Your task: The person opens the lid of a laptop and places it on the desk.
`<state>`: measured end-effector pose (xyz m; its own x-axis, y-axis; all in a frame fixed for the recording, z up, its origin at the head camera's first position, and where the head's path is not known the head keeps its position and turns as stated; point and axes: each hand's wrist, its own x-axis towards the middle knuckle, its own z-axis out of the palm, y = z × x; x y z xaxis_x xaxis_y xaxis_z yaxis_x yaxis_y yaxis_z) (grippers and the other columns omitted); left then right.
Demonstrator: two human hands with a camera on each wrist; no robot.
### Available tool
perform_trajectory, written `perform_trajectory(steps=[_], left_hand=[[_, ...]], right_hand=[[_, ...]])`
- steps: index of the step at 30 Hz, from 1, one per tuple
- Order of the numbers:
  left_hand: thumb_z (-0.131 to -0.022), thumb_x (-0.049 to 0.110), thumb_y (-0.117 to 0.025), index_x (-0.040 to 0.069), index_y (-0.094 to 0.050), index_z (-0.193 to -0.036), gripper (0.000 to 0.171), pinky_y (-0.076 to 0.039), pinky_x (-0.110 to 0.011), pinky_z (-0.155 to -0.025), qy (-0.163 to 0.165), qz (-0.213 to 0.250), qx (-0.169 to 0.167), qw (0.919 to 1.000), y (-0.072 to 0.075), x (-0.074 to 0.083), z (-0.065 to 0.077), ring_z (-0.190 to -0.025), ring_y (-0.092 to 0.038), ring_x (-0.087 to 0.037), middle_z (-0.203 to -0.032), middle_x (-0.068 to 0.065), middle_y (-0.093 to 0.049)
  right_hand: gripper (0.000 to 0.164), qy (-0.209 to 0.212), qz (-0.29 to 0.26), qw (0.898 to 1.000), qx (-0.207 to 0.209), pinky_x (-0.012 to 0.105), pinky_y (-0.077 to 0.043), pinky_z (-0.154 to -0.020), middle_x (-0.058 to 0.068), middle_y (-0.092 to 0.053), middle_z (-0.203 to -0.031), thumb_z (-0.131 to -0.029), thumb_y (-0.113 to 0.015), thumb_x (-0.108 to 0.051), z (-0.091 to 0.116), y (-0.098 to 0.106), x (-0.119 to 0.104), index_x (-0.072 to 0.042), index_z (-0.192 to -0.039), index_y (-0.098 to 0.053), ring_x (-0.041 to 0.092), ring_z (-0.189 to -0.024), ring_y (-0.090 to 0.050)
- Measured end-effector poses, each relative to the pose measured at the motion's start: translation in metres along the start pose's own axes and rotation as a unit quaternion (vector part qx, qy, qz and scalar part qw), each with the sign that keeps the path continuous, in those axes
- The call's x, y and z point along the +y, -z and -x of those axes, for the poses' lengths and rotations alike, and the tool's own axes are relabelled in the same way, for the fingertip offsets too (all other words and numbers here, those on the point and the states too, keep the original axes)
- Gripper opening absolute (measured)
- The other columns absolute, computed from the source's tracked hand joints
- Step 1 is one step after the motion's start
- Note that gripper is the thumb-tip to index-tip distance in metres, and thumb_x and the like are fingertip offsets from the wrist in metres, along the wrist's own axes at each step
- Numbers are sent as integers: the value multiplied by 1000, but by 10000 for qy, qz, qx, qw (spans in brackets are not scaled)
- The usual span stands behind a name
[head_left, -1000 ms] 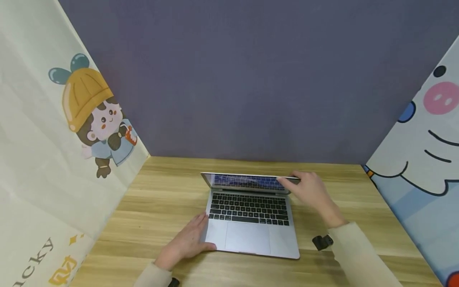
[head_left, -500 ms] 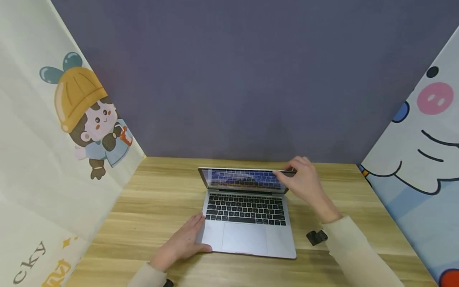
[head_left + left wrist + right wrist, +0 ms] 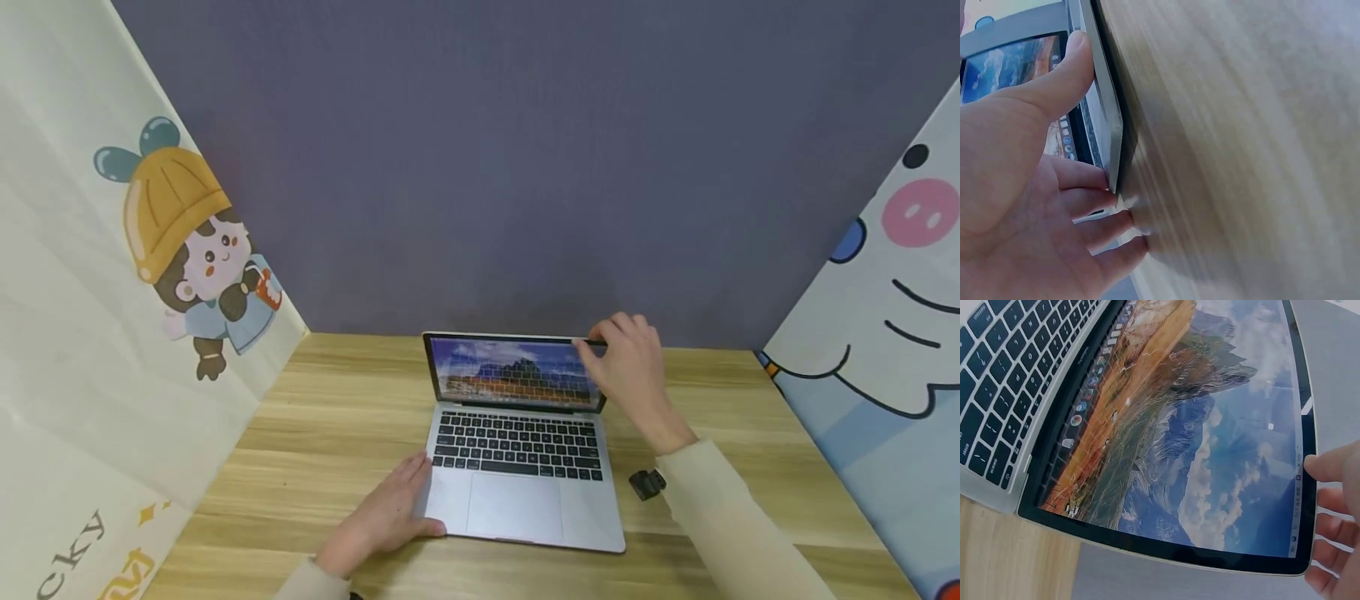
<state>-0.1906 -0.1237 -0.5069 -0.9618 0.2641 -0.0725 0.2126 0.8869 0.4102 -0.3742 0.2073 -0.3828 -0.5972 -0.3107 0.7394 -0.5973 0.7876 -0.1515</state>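
A silver laptop (image 3: 516,508) with black keys lies on the wooden table, its lid raised and its lit screen (image 3: 517,371) showing a mountain picture. At the lid's top right corner my right hand (image 3: 630,367) pinches the edge, thumb on the screen side and fingers behind, as the right wrist view also shows. My left hand (image 3: 386,508) rests against the left front corner of the base. In the left wrist view its thumb (image 3: 1063,78) lies on the front edge, while the fairly straight fingers (image 3: 1100,231) reach along the side and touch the table.
The wooden table (image 3: 322,433) runs back to a dark grey-blue panel (image 3: 480,167). Cartoon-printed panels stand at left (image 3: 75,317) and right (image 3: 900,350). A small black device (image 3: 647,484) sits by the right sleeve.
The laptop lid has swung up and back, so more of the screen shows. My right hand has risen with the lid's corner; the left hand stays at the base.
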Motion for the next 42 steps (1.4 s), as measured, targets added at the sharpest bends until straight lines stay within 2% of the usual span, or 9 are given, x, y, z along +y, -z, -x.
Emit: perform_trajectory(steps=[10,21,30,37,42], left_hand=[[-79,59,-77,-13,-37,-149,108,-31,-56,-118,2,-238,-143,9996,3,1,-2,-145,-33,-47,-158,-32,-30],[-80,61,-75,-12,-36,-150,109,-30,-57,-118,24,-194,-108,9998,2,-1,3,-145,-33,-48,-159,-31,-30],[-81,62,-73,-11,-35,-151,109,-30,-57,-118,-15,-264,-119,9996,3,0,5,-146,-32,-47,-160,-31,-28],[-80,62,-73,-11,-35,-151,108,-30,-55,-118,49,-401,-245,9989,0,-2,7,-145,-33,-45,-160,-30,-29],[-81,62,-73,-11,-35,-151,108,-31,-55,-118,-14,-513,-218,9984,1,-3,8,-145,-34,-45,-159,-30,-30]], right_hand=[[25,-221,33,9998,1,51,-42,-69,14,-64,-87,-89,-80,-27,-15,-14,7,-4,-86,-71,36,-79,-52],[23,-350,32,9992,-194,51,-41,-70,15,-64,-90,-91,-78,-25,-28,-31,15,-4,-90,-70,36,-81,-50],[24,-714,-34,9955,-614,52,-40,-75,15,-62,-96,-94,-75,-27,-38,-39,20,-3,-96,-70,36,-86,-49],[27,-1073,-67,9887,-1044,53,-39,-79,15,-60,-101,-97,-71,-30,-37,-46,25,-4,-101,-68,36,-91,-47],[27,-1140,-108,9862,-1199,53,-37,-80,16,-59,-104,-99,-68,-30,-40,-53,28,-3,-103,-67,37,-94,-46]])
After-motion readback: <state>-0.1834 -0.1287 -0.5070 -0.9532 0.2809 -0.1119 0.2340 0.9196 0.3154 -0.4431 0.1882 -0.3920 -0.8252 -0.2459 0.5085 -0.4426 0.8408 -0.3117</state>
